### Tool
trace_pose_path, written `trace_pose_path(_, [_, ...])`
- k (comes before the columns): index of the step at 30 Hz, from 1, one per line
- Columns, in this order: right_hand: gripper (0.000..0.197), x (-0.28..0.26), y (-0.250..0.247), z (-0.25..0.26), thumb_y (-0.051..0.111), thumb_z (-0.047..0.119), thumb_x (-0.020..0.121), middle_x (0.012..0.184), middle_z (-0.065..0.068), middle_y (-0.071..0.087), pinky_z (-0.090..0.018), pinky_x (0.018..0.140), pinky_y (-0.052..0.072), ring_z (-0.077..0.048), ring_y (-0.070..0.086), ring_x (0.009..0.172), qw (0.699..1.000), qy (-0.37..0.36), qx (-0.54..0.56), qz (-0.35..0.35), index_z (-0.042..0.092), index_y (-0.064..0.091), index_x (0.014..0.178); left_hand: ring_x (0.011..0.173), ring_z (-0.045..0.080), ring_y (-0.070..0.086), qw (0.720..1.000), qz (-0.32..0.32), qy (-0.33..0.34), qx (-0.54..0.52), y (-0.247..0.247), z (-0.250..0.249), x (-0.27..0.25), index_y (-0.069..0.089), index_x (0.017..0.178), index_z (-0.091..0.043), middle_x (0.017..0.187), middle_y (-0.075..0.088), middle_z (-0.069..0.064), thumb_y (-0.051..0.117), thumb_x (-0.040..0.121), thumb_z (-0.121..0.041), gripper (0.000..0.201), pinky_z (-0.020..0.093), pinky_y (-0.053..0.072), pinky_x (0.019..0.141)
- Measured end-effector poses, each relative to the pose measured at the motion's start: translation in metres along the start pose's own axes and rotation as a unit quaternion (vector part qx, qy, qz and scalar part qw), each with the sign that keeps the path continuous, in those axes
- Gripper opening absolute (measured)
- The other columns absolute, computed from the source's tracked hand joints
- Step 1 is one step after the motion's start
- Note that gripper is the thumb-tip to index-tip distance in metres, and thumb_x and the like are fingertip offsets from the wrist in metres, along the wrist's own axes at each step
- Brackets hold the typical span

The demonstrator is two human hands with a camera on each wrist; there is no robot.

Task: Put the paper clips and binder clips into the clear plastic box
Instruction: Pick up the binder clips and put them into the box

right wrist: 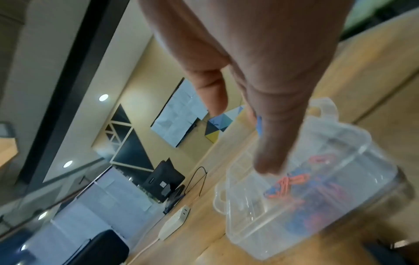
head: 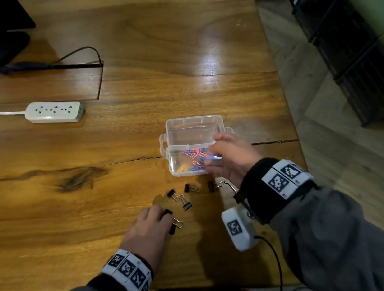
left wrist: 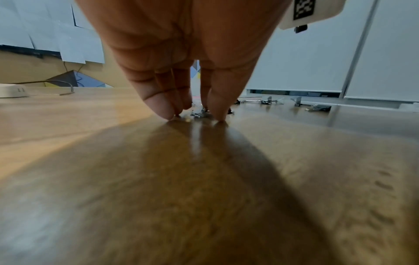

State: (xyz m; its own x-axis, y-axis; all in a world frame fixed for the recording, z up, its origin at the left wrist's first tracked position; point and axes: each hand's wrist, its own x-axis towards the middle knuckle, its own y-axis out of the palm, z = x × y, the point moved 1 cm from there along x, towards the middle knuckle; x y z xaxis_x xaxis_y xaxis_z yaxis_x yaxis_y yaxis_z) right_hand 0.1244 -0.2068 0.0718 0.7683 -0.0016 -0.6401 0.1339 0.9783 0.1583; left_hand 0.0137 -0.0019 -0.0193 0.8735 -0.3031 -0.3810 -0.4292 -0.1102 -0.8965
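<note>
From the head camera I see a wooden table (head: 133,129) with the clear plastic box (head: 192,130) holding paper clips (head: 194,156); binder clips (head: 180,198) lie just before it. Left wrist: my left hand (left wrist: 181,62) sets straight fingertips (left wrist: 158,107) on the wood. Right wrist: my right hand (right wrist: 260,71) hangs released over the box.

A white power strip (head: 54,112) lies on the table (head: 159,50) (wooden), a monitor base (head: 0,46) beyond it.
</note>
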Motion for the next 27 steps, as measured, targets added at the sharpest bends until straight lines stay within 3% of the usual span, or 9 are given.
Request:
trace_pose_path(2, [0.021,-0.004,-0.007,-0.004,0.052,0.006,0.092,0.086,-0.002,0.058,-0.047,0.082,0.054,-0.021,0.060,0.075,0.989,-0.033,-0.143,0.005,0.021,0.059,0.104,0.101,0.021,0.047,1.000,0.002,0.007,-0.010,-0.002,-0.002,0.003,0.054,0.103,-0.024,0.112,0.048,0.000,0.061,0.087,-0.022,0.017,0.036,0.051,0.076])
trace_pose_path(4, [0.035,-0.009,-0.024,-0.018,0.057,0.021,0.089,0.102,0.000,0.060,-0.050,0.088,0.052,-0.019,0.060,0.091,0.943,-0.096,-0.318,-0.022,0.023,0.056,0.124,0.100,0.019,0.044,1.000,0.006,0.010,-0.010,-0.006,-0.004,0.006,0.054,0.102,-0.023,0.112,0.046,-0.001,0.058,0.089,-0.022,0.013,0.035,0.051,0.079])
trace_pose_path(9, [0.027,-0.051,-0.069,-0.081,0.055,0.029,0.089,0.115,-0.002,0.060,-0.037,0.081,0.049,-0.022,0.058,0.099,0.726,-0.170,-0.666,0.000,0.023,0.055,0.115,0.110,0.016,0.041,0.999,0.008,0.036,-0.022,-0.009,-0.009,0.009,0.049,0.113,-0.028,0.125,0.044,-0.005,0.056,0.092,-0.022,0.023,0.031,0.049,0.087])
trace_pose_path(11, [0.032,-0.065,-0.081,-0.104,0.055,0.032,0.090,0.125,-0.001,0.053,-0.033,0.083,0.048,-0.021,0.053,0.107,0.672,-0.122,-0.729,0.032,0.026,0.049,0.120,0.114,0.017,0.041,0.999,0.019,0.037,-0.032,-0.007,-0.008,0.010,0.042,0.122,-0.031,0.130,0.043,-0.006,0.058,0.091,-0.020,0.037,0.031,0.048,0.090])
trace_pose_path(13, [0.042,-0.073,-0.087,-0.124,0.057,0.034,0.090,0.135,-0.001,0.046,-0.032,0.091,0.047,-0.020,0.047,0.116,0.653,-0.079,-0.752,0.049,0.028,0.044,0.129,0.115,0.018,0.041,0.998,0.032,0.042,-0.033,-0.006,-0.009,0.011,0.036,0.128,-0.033,0.130,0.041,-0.004,0.058,0.089,-0.020,0.046,0.033,0.048,0.091])
trace_pose_path(16, [0.032,-0.071,-0.081,-0.125,0.050,0.033,0.089,0.123,-0.004,0.053,-0.035,0.084,0.050,-0.025,0.051,0.108,0.645,-0.146,-0.749,0.030,0.024,0.052,0.120,0.113,0.018,0.042,0.998,0.042,0.042,-0.030,-0.008,-0.011,0.013,0.038,0.128,-0.032,0.127,0.042,-0.002,0.058,0.090,-0.020,0.044,0.031,0.045,0.091])
trace_pose_path(18, [0.027,-0.057,-0.070,-0.106,0.051,0.030,0.084,0.106,-0.007,0.058,-0.040,0.070,0.050,-0.030,0.055,0.093,0.656,-0.219,-0.722,-0.005,0.018,0.059,0.107,0.111,0.016,0.042,0.998,0.037,0.037,-0.044,-0.009,-0.012,0.013,0.042,0.124,-0.031,0.124,0.042,-0.003,0.058,0.090,-0.021,0.039,0.030,0.044,0.091])
trace_pose_path(21, [0.022,-0.026,-0.050,-0.059,0.061,0.021,0.085,0.098,-0.008,0.062,-0.039,0.068,0.048,-0.029,0.056,0.087,0.667,-0.285,-0.687,-0.044,0.014,0.063,0.105,0.110,0.014,0.043,0.996,0.033,0.022,-0.079,-0.012,-0.009,0.015,0.045,0.112,-0.031,0.120,0.039,-0.007,0.062,0.087,-0.025,0.032,0.029,0.044,0.090])
trace_pose_path(27, [0.016,0.055,-0.003,0.018,0.050,0.008,0.088,0.088,-0.005,0.058,-0.033,0.062,0.042,-0.025,0.055,0.078,0.638,-0.337,-0.692,-0.006,0.014,0.059,0.100,0.087,0.010,0.047,0.995,0.051,0.007,-0.085,-0.016,-0.006,0.020,0.037,0.094,-0.035,0.104,0.046,-0.011,0.072,0.078,-0.030,0.038,0.025,0.042,0.073])
